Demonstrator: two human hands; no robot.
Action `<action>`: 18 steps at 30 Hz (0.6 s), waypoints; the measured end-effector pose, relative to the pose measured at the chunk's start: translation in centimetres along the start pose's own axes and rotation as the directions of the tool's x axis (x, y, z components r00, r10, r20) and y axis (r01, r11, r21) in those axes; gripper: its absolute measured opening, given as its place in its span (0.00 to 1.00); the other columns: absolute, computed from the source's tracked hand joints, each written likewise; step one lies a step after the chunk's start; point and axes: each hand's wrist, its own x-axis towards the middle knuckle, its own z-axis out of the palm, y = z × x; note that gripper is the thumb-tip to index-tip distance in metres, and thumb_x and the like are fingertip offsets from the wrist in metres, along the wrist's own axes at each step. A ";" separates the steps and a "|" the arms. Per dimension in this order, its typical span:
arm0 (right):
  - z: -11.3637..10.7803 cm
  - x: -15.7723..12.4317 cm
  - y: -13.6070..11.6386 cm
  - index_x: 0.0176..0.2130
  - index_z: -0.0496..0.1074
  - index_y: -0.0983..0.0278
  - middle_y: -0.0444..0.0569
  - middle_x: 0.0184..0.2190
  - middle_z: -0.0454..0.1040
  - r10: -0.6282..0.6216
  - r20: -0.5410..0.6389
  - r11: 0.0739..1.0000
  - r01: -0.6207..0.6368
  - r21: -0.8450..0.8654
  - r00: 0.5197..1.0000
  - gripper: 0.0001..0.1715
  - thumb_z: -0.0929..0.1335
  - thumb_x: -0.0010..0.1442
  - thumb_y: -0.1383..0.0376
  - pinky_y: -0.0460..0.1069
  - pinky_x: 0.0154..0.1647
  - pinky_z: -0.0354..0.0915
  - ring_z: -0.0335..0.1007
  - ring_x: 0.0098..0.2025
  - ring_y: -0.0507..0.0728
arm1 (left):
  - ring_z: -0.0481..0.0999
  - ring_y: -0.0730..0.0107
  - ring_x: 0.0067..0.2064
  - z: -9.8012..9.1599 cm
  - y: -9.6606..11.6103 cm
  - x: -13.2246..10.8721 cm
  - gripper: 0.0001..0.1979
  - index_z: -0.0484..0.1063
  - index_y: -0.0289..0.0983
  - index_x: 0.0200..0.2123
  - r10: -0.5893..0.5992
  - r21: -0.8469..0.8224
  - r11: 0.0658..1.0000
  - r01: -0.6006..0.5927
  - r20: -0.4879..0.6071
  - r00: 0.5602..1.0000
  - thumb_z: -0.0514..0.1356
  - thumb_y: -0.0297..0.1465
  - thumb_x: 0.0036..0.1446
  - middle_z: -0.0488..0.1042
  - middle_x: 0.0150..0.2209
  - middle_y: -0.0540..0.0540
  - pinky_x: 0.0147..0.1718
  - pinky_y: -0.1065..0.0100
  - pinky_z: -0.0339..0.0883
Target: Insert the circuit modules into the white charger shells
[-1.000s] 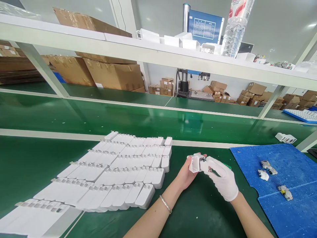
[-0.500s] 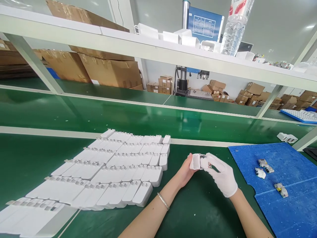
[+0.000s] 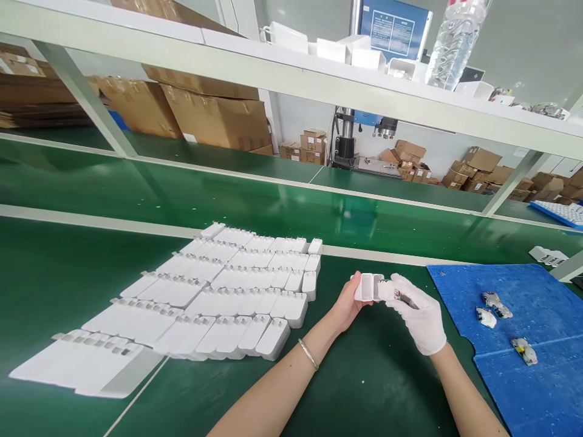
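My bare left hand (image 3: 347, 306) is closed around a white plastic housing (image 3: 365, 287), its open end facing me. A bangle circles the left wrist. My right hand (image 3: 421, 315), in a white glove, pinches a small white part with electronics (image 3: 390, 292) right at the housing's right side. How far that part sits inside the housing I cannot tell. Left of my hands, several white housings (image 3: 255, 297) lie in slanting rows on the green table (image 3: 346, 376). Several small circuit assemblies (image 3: 523, 351) rest on the blue mat at right.
The blue mat (image 3: 537, 388) covers the table's right side. A white shelf (image 3: 291, 70) crosses above, carrying white housings and a plastic bottle (image 3: 455, 48). More white pieces (image 3: 548, 255) stand beyond the mat. Cardboard boxes (image 3: 218, 121) and a drill press (image 3: 346, 139) are behind.
The view has shifted, so the scene sits slightly to the right. My right hand has drawn the part a little away from the housing, showing more of the housing's opening.
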 end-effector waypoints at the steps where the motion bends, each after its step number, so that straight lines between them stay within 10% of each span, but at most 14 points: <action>1: 0.1 0.0 -0.1 0.41 0.79 0.57 0.48 0.49 0.74 0.023 0.002 0.999 -0.023 0.049 1.000 0.18 0.74 0.47 0.65 0.56 0.52 0.70 0.73 0.49 0.63 | 0.71 0.70 0.27 0.0 0.0 0.0 0.25 0.75 0.32 0.37 0.010 -0.003 1.000 -0.010 -0.004 1.000 0.60 0.50 0.49 0.75 0.30 0.44 0.25 0.70 0.62; 11: 0.9 0.0 0.0 0.40 0.79 0.57 0.50 0.49 0.74 0.033 -0.017 0.995 -0.032 0.090 0.999 0.15 0.73 0.48 0.64 0.56 0.47 0.73 0.72 0.49 0.64 | 0.71 0.68 0.28 0.1 -0.1 -0.1 0.24 0.75 0.33 0.37 0.020 -0.005 1.000 -0.020 -0.004 1.000 0.60 0.49 0.50 0.75 0.31 0.44 0.25 0.69 0.62; 18: 0.6 0.3 0.1 0.43 0.77 0.56 0.46 0.48 0.75 -0.333 0.132 0.883 0.358 -0.304 0.934 0.13 0.66 0.59 0.65 0.52 0.48 0.72 0.74 0.46 0.59 | 0.70 0.69 0.31 0.0 -0.1 -0.2 0.24 0.74 0.33 0.39 0.038 0.028 0.999 -0.037 -0.021 0.999 0.63 0.48 0.47 0.74 0.32 0.45 0.28 0.69 0.62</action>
